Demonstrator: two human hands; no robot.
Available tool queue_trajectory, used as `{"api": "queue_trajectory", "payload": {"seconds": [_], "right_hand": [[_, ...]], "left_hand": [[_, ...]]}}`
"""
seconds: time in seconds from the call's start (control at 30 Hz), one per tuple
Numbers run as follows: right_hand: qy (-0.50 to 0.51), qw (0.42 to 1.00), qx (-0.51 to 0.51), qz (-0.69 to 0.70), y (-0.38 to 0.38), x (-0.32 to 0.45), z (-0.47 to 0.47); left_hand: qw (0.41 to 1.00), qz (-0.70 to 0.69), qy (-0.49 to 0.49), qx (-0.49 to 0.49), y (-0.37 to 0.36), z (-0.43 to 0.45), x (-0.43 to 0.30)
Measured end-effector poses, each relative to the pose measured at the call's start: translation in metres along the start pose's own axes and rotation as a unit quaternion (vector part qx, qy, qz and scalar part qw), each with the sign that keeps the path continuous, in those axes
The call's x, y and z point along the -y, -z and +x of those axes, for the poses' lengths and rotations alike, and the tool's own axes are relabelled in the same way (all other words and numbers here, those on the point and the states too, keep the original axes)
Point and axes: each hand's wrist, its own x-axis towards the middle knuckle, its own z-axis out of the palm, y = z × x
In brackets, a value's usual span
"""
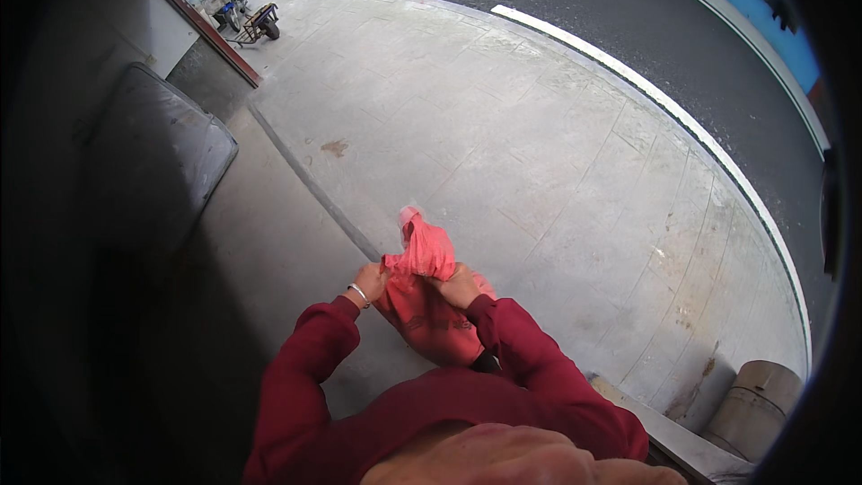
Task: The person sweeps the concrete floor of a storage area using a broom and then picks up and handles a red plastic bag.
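Observation:
A red bag [438, 323] of thin, creased material hangs close in front of my body, with dark printed marks low on its side. My left hand [369, 281], with a silver bracelet at the wrist, is closed on the bag's left upper edge. On the other side, my right hand [460, 287] grips the gathered upper part. Between and beyond both hands, a bunched flap of the bag [427, 246] sticks out, ending in a paler, partly translucent tip. The bag's contents are hidden, and so are most of my fingertips.
A mattress-like slab [182, 131] leans at the left in shadow. Far left, a motorcycle [229, 0] and a small wheeled metal cart [259, 25] stand by a wall corner. Pale pavement [471, 121] curves along a dark road [572, 0]. A grey cylinder [757, 411] is lower right.

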Motion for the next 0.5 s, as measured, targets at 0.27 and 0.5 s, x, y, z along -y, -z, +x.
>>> {"api": "queue_trajectory", "payload": {"seconds": [0.27,0.5], "right_hand": [[0.031,0.968,-0.171,-0.181,0.186,-0.007,-0.024],[-0.096,0.926,-0.286,-0.226,0.231,-0.116,0.03]], "left_hand": [[0.959,0.011,-0.28,0.035,-0.094,0.151,-0.12],[0.92,0.083,-0.328,0.199,-0.149,0.293,-0.144]]}}
